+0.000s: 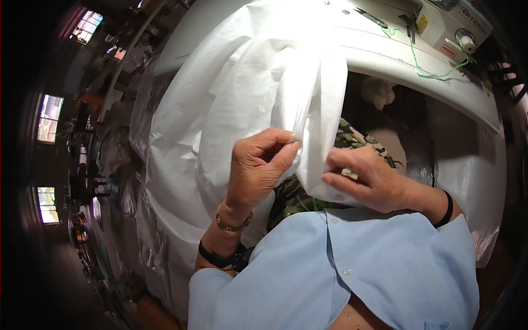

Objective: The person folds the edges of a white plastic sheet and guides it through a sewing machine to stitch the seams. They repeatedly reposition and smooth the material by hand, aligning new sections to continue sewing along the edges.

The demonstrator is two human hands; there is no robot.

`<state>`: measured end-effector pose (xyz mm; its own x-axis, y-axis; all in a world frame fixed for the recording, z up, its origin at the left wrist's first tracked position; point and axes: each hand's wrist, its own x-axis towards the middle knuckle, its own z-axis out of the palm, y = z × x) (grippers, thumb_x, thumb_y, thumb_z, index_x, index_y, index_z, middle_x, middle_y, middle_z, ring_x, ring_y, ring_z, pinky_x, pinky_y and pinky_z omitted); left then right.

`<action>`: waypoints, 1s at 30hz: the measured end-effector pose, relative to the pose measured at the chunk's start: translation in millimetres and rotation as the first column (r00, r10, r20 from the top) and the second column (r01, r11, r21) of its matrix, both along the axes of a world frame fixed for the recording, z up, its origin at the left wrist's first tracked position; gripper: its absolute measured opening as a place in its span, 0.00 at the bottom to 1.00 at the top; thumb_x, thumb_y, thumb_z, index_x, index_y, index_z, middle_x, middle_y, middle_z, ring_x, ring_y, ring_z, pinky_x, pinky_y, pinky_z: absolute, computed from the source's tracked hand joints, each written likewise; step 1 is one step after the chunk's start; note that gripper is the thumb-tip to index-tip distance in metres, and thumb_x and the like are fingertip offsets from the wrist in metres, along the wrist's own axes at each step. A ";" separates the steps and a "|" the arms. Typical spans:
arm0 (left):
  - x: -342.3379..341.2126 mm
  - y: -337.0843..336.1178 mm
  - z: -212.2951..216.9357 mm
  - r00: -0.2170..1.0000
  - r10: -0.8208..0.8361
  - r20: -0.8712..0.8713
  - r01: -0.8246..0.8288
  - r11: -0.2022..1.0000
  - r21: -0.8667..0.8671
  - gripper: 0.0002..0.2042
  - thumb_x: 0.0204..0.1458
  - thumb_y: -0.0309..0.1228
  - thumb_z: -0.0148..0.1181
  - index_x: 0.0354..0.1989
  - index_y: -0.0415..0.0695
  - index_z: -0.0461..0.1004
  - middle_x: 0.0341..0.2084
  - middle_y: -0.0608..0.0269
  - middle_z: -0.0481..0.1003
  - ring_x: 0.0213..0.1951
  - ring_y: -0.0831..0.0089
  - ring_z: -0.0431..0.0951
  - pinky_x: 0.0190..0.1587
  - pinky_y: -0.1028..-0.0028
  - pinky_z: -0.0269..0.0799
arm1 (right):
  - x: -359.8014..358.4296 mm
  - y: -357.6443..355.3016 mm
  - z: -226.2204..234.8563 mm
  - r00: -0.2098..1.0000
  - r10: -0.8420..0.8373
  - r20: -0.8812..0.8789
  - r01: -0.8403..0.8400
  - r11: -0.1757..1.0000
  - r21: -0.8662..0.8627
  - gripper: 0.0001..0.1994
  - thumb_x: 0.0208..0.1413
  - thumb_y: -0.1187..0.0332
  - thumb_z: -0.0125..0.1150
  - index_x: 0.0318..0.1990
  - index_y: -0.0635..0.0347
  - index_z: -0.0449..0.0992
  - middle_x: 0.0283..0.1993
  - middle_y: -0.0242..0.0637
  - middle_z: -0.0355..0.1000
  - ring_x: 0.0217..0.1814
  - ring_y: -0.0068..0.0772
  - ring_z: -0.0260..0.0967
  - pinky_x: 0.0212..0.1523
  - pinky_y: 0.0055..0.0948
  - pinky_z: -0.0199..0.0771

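A large piece of white textured fabric (242,82) drapes from the sewing table down over my lap. My left hand (258,165) pinches a folded edge of this fabric between thumb and fingers near the picture's middle. My right hand (368,179) presses flat on the lower end of the same folded strip, fingers closed over it, against my lap. A gold bracelet and a black band sit on my left wrist; a black band is on my right wrist.
A white sewing machine (445,27) with green thread (415,60) stands at the top right on a white table (429,82). Clear plastic sheeting (140,110) hangs at the left. Camouflage cloth (291,195) covers my lap. Windows and clutter lie far left.
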<state>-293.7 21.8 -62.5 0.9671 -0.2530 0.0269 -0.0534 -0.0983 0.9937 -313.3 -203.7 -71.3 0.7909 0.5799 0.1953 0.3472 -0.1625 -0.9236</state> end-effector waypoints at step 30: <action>59.4 61.9 109.5 0.925 -0.205 0.319 -0.073 0.729 0.681 0.04 0.55 0.20 0.58 0.36 0.31 0.74 0.22 0.62 0.74 0.26 0.83 0.69 0.31 0.79 0.66 | 91.3 87.7 -61.4 0.781 -0.607 0.145 0.607 0.793 0.050 0.29 0.59 0.64 0.61 0.64 0.64 0.59 0.69 0.48 0.54 0.64 0.47 0.60 0.66 0.40 0.59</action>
